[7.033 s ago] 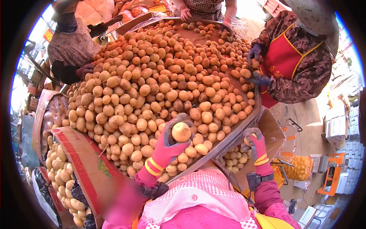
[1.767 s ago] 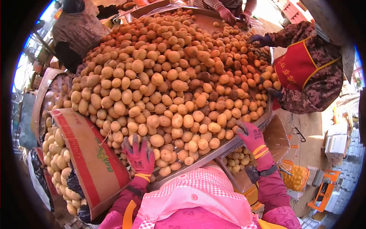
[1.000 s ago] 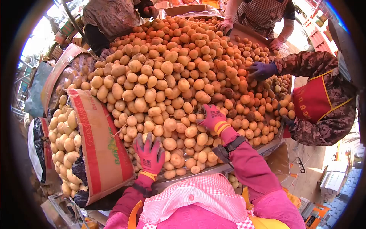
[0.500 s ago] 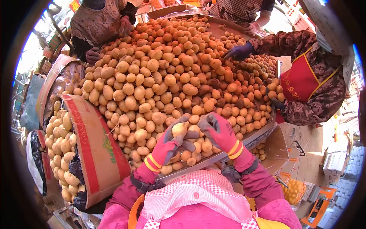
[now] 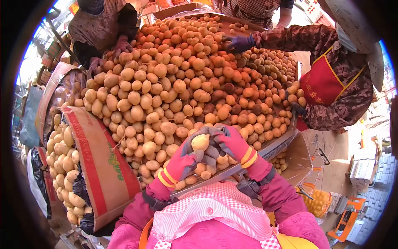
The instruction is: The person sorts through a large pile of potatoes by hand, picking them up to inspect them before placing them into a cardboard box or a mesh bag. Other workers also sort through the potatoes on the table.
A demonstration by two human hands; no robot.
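My left hand (image 5: 185, 156), in a pink and grey glove, is closed around a pale yellow potato (image 5: 200, 142) above the near edge of the heap. My right hand (image 5: 230, 143), in a matching glove, is at the potato's right side. Its grey fingertips are bent together close against the potato's upper right edge. Whether they grip the potato or something small is hidden. Below and beyond both hands spreads a large heap of potatoes (image 5: 137, 98), some pale, some reddish brown.
A metal table edge (image 5: 236, 169) runs between me and the heap. An open carton (image 5: 97, 162) of potatoes leans at left. A co-worker's gloved hand (image 5: 239, 43) reaches over the far side; another person's hand (image 5: 122, 45) touches the far left. A yellow net sack (image 5: 318, 203) stands at lower right.
My right hand has moved left to meet the potato in my left hand. The co-worker's gloved hand at right has reached farther across the heap. The view has shifted slightly.
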